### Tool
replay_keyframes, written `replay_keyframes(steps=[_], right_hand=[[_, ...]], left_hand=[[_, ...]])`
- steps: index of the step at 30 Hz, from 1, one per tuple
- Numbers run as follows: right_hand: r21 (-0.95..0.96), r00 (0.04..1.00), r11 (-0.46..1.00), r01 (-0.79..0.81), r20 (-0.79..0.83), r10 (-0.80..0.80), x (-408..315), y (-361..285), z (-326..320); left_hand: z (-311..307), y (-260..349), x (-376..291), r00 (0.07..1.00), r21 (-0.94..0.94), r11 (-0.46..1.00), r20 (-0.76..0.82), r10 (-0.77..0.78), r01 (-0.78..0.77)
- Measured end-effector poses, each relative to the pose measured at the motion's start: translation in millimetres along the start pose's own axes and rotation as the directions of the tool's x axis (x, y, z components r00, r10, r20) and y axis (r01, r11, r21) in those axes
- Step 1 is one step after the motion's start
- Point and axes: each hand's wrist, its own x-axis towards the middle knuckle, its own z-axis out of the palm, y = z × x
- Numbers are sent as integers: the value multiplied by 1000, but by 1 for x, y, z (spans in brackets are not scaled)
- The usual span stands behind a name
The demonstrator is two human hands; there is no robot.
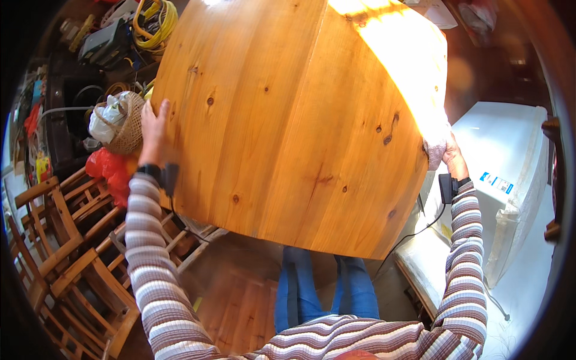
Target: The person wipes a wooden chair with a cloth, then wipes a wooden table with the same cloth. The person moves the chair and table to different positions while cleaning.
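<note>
A broad varnished wooden tabletop [279, 130] with dark knots fills the middle of the view, its near edge above my legs. My left hand [154, 130] grips its left edge, thumb lying along the top and the fingertips partly hidden at the rim. At the opposite edge, my right hand [455, 155] holds a greyish-pink cloth [435, 154] against the rim. Part of that cloth is lost in glare. Strong sunlight whitens the upper right of the wood. Whatever carries the tabletop underneath is hidden.
Wooden chairs [72, 243] are heaped at the left, below a red plastic bag [108, 171] and a woven basket [128, 126]. Coiled yellow cable [155, 27] lies at the upper left. On the right stands a large white box-like object [499, 135] bearing a label. Black cords hang from both wrists.
</note>
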Motion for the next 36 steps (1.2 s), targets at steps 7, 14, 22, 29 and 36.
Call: replay_keyframes(steps=[7,14,22,29,36], right_hand=[[126,997,990,-59,55,52,29,-10,22],[202,988,978,61,125,-87,37,-15,55],[365,996,931,22,73,-52,7,23,79],[507,954,853,123,-297,39,-78,64,108],[590,851,790,167,-491,187,-147,93,157]], left_hand=[[-26,121,-309,662,-575,538,8,-750,616],[45,166,-352,351,-891,-93,269,-897,445],[44,124,-332,329,-801,141,73,-941,581],[26,104,-285,529,-828,147,201,-824,542],[25,83,-208,693,-794,262,256,-674,549]])
